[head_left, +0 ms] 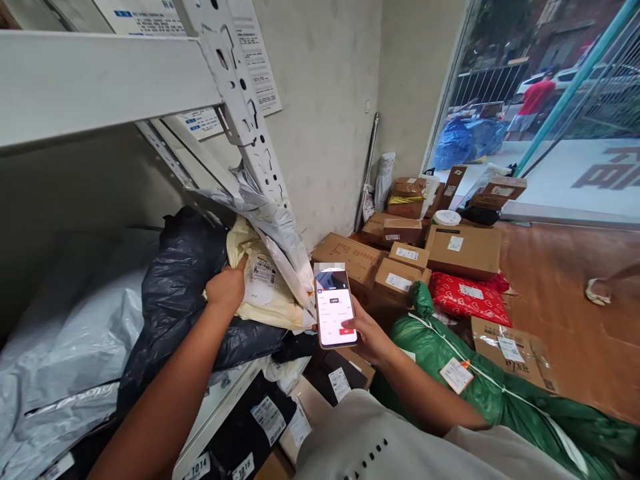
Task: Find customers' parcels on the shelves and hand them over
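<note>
My right hand is closed around a smartphone, its thumb over the red button low on the lit screen. The phone faces up at me in the middle of the view. On the left, my left hand grips the edge of a cream-yellow plastic parcel, index finger extended along it. A white printed label shows on that parcel. Under and beside it lies a black plastic parcel on the shelf.
A white metal shelf upright stands close ahead. Grey parcels fill the shelf's left. Cardboard boxes, a red heart-print parcel and a long green wrapped bundle cover the floor at right. Beyond the glass, a person in red is outside.
</note>
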